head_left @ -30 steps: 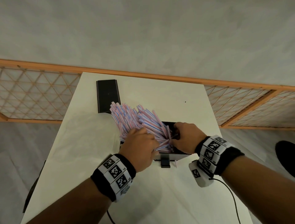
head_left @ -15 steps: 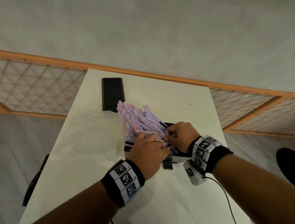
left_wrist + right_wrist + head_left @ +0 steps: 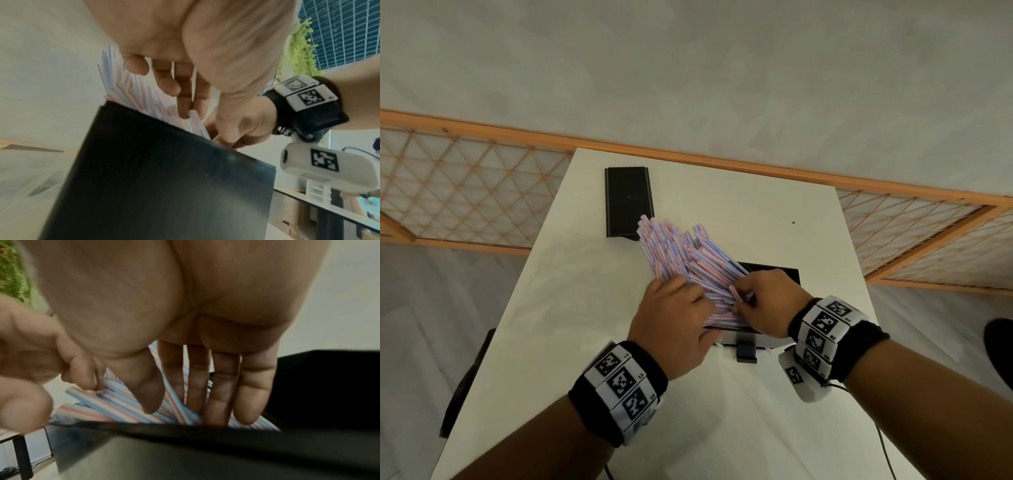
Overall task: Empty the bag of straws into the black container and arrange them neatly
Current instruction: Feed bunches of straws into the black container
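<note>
Since a moment ago both hands have closed in on the near end of the straws (image 3: pixel 681 260), and the fan has tightened. Left hand (image 3: pixel 674 322) fingers (image 3: pixel 164 82) lie loosely extended against the bundle; right hand (image 3: pixel 767 301) fingers (image 3: pixel 224 386) reach straight down among the straws with the thumb pressed in beside them, though whether they pinch any is hidden. Straws stand in the black container (image 3: pixel 784 274), leaning far-left past its rim; its inside is mostly covered by hands. On the white worktop (image 3: pixel 571 308) a flat black lid (image 3: pixel 628 202) lies at far left, just touching the straw tips. A lattice railing (image 3: pixel 465 192) runs beyond the far edge.
</note>
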The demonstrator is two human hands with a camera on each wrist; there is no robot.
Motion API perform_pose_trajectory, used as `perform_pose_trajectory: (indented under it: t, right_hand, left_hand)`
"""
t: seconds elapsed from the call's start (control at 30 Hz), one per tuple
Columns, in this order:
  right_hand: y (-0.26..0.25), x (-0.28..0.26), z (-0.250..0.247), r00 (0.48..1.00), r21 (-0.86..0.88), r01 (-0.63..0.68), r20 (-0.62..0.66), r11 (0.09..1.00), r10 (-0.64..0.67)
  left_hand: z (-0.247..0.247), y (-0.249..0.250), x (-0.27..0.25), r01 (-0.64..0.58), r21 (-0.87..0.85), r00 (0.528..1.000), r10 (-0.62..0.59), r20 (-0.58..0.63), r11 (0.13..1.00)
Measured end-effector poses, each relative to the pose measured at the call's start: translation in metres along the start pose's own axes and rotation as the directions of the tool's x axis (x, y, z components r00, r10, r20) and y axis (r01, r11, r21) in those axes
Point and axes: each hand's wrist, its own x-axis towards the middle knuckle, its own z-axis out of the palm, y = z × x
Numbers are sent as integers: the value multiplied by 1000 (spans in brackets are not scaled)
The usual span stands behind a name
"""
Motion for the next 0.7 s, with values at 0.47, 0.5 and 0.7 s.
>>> perform_pose_trajectory:
  t: [0.47, 0.5, 0.7]
  right_hand:
    - [-13, -2, 7, 992, 22, 58, -111, 998, -55]
    - [-14, -1, 7, 987, 20, 85, -136, 996, -82]
    - [-31, 5, -12, 950, 37, 206, -246, 978, -191]
  left_hand:
    - [-7, -15, -3, 229, -351, 956, -277, -93, 908]
    - [-8, -15, -4, 257, -384, 942, -318, -103, 887]
    - [-13, -15, -2, 126, -380, 942, -230, -244, 917]
